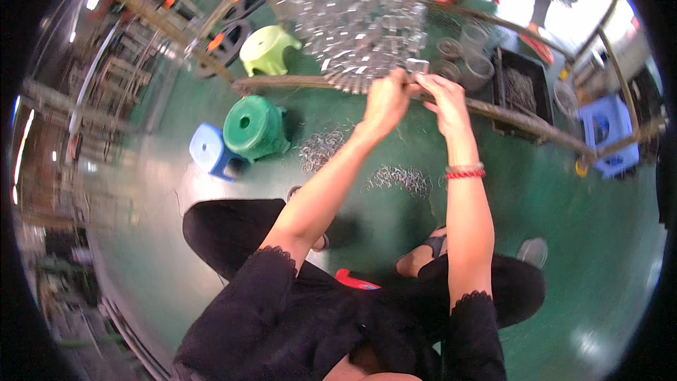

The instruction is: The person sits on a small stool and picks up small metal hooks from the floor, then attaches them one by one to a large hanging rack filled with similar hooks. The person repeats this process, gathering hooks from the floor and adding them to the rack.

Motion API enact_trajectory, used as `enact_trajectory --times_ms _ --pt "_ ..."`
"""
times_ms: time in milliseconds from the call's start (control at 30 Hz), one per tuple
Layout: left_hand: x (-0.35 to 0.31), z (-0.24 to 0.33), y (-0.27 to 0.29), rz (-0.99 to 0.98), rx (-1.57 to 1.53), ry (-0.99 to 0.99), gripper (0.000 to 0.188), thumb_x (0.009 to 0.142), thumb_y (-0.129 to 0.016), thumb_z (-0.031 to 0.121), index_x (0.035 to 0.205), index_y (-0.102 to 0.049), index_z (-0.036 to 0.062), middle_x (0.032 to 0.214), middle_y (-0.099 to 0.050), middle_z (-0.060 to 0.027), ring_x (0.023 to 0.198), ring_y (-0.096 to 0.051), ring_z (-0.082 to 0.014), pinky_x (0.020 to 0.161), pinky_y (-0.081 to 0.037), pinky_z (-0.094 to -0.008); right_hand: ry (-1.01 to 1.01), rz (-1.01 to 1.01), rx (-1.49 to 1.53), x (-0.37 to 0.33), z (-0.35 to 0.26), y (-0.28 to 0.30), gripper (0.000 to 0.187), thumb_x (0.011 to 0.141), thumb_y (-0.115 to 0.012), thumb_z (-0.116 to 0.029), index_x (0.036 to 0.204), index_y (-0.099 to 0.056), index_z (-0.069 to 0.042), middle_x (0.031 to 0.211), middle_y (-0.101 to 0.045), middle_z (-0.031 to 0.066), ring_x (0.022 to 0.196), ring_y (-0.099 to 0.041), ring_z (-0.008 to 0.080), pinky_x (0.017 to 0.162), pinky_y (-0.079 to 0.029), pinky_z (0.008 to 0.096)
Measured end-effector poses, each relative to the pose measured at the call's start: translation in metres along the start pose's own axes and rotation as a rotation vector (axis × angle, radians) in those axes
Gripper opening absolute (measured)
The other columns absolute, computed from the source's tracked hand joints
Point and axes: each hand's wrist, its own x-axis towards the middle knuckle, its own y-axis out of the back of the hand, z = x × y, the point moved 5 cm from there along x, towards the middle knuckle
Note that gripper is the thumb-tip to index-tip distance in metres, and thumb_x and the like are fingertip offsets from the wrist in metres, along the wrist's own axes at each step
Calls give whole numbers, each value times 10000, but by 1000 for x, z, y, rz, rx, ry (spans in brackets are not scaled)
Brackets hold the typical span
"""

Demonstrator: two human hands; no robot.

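Note:
Both my arms reach forward to a horizontal rod (296,82). At the rod, my left hand (386,104) has its fingers closed in a pinch beside the near right corner of a dense mass of shiny metal pieces (352,21). Close against it, my right hand (446,101) also pinches, with thumb and fingers meeting the left fingertips. A small shiny metal piece with a squarish outline (417,65) shows just beyond the fingertips. My fingers hide what exactly each hand grips.
Loose bent wire hooks lie on the green floor in two heaps (398,180) (321,149). Green (255,127), blue (206,149) and lime (268,51) stools stand left. Right are a black crate (520,92), clear tubs (477,70) and a blue stool (608,132). Another person's legs (539,10) show beyond.

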Motion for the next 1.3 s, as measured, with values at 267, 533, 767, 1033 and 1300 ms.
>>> enact_trajectory --times_ms 267,533,767,1033,1300 --pt "-24 -12 1 159 -249 -72 362 729 -657 84 1034 -506 -39 860 -609 -237 823 -597 -397 702 -478 -438 19 131 -254 -7 11 19 445 794 -651 -319 1178 -564 -110 1135 -576 52 1051 -508 182 833 -383 377" --pt "-95 -84 67 431 -357 260 201 728 -670 101 862 -541 27 788 -575 -115 719 -577 -277 670 -470 -377 -312 -67 145 -8 118 -14 547 835 -599 -151 1287 -334 8 1174 -533 196 1056 -538 327 869 -462 452" --pt "-2 -190 112 656 -247 300 211 686 -715 151 863 -632 73 865 -564 -106 898 -510 -273 799 -419 -370 -415 100 740 27 141 -106 327 834 -538 -6 1117 -406 92 1268 -429 244 1205 -385 415 1011 -349 533" --pt "51 -204 95 573 -174 319 248 666 -729 190 886 -661 97 899 -544 -96 945 -488 -275 803 -402 -391 -376 29 884 35 130 -140 375 800 -501 96 1159 -394 78 1258 -446 221 1247 -356 370 1043 -332 496" --pt "53 -221 86 649 -264 375 119 695 -682 154 803 -676 104 867 -536 -59 921 -480 -236 773 -377 -374 -313 131 784 32 129 -146 290 834 -587 -40 1084 -465 43 1162 -513 177 1107 -502 315 1003 -401 456"
